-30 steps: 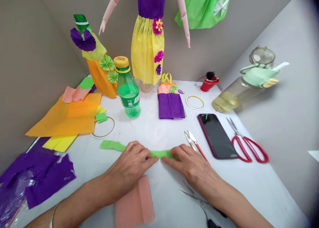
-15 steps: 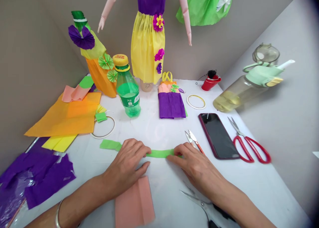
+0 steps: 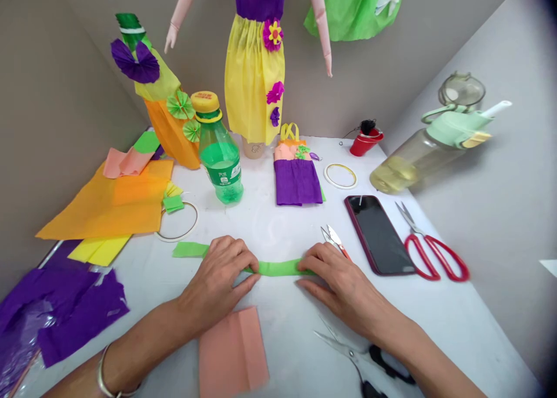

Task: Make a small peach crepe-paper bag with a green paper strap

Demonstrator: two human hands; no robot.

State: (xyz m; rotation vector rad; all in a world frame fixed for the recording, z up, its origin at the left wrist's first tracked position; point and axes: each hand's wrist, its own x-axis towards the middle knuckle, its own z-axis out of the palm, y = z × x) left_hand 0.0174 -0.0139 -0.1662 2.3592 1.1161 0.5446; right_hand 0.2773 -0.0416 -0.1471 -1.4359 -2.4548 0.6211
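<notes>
A narrow green crepe paper strip [image 3: 277, 268] lies across the table between my hands. My left hand [image 3: 228, 270] pinches it between thumb and forefinger; its left end sticks out beyond the knuckles. The fingertips of my right hand [image 3: 335, 282] rest on the strip's right part, with the thumb apart from the forefinger. A folded salmon-pink paper piece [image 3: 232, 351] lies below my left hand. Scissors with black handles [image 3: 352, 353] lie partly under my right forearm. Small thread snips [image 3: 337, 240] lie just beyond my right hand, partly hidden by it.
A green soda bottle [image 3: 221, 160], a small purple paper bag [image 3: 298, 180] and a doll in a yellow skirt [image 3: 255, 79] stand at the back. A phone [image 3: 380, 235], red-handled scissors [image 3: 435, 247] and a drinking bottle [image 3: 418, 154] are at right. Orange paper [image 3: 108, 206] and purple paper [image 3: 87, 322] lie left.
My left thumb has closed against the forefinger at the strip. My right thumb has moved away from its forefinger. The whole view has shifted slightly.
</notes>
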